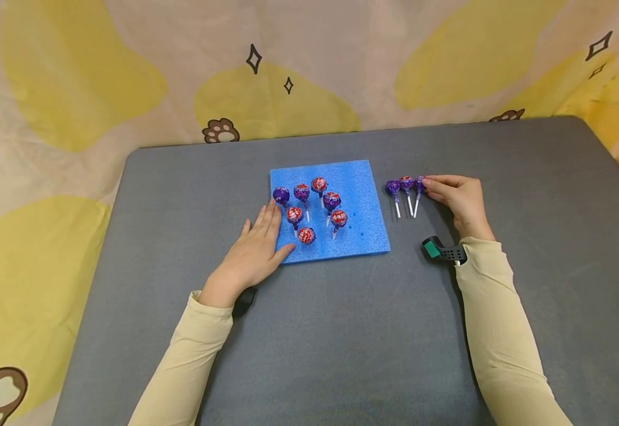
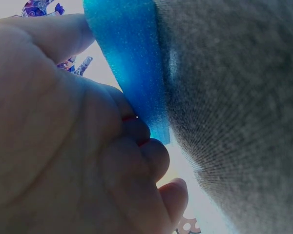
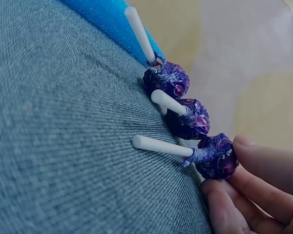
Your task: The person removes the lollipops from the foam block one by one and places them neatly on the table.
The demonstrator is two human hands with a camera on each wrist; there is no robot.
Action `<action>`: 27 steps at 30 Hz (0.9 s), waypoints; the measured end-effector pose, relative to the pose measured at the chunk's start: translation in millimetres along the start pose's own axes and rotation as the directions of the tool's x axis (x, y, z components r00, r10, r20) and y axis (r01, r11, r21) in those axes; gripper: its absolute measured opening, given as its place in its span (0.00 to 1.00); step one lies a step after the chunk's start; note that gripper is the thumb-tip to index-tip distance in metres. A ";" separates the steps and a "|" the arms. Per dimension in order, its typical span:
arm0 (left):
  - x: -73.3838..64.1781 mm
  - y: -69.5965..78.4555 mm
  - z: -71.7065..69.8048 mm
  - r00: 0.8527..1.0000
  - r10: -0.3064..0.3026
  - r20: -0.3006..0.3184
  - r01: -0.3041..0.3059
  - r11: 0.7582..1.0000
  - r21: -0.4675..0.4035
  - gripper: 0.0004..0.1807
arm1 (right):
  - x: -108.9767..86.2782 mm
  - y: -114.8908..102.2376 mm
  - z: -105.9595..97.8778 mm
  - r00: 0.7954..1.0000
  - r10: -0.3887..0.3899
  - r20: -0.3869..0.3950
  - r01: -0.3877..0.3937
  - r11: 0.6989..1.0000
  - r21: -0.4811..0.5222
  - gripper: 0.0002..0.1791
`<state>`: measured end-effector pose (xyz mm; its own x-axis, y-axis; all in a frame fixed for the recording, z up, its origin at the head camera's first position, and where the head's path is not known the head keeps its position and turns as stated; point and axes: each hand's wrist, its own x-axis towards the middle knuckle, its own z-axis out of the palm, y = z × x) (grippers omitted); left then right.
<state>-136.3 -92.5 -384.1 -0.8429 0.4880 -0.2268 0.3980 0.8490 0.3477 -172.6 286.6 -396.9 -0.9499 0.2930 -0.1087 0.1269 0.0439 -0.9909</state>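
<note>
A blue foam board (image 1: 363,195) lies on the grey table and bears several upright lollipops (image 1: 332,201) in purple and red wrappers, their white sticks pointing down into it. My left hand (image 1: 251,251) rests along the board's left edge, fingers extended and thumb over the front left corner. In the left wrist view its fingertips touch the foam's side (image 2: 132,63). To the right of the board, my right hand (image 1: 461,204) pinches the wrapped head of the rightmost lollipop (image 3: 217,156) between thumb and fingers. Two more lollipops (image 3: 167,78) lie close beside it, sticks toward me.
The grey table (image 1: 341,343) extends around the board on all sides. Behind its far edge hangs a yellow and cream patterned cloth (image 1: 309,106). Small dark holes show in the right part of the foam. A dark band with a green piece (image 1: 432,247) sits at my right wrist.
</note>
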 end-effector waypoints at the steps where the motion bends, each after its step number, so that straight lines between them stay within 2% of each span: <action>1: 0.1 0.0 0.0 1.000 0.000 0.000 0.000 1.000 0.000 0.41 | -0.1 -0.1 -0.1 1.000 -0.002 0.001 0.002 1.000 0.000 0.03; 11: 0.6 -1.2 0.7 0.999 0.024 -0.023 -0.023 1.000 0.004 0.42 | 1.5 -0.2 -2.8 1.000 0.006 0.017 -0.007 0.999 0.051 0.08; 20: -0.2 -0.1 -1.3 1.000 0.012 -0.006 -0.012 1.000 0.004 0.41 | 0.0 -3.9 -4.9 0.999 0.029 0.014 -0.030 0.989 0.148 0.03; 27: -1.9 0.3 -1.0 1.000 0.011 0.003 -0.011 1.000 -0.006 0.41 | -3.9 -11.5 -2.2 1.000 0.007 -0.017 -0.003 0.973 0.230 0.03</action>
<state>-134.9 -93.4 -382.6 -0.8372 0.4982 -0.2255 0.4054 0.8422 0.3555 -169.8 287.0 -384.9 -0.9440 0.3096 -0.1142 0.0607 -0.1774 -0.9823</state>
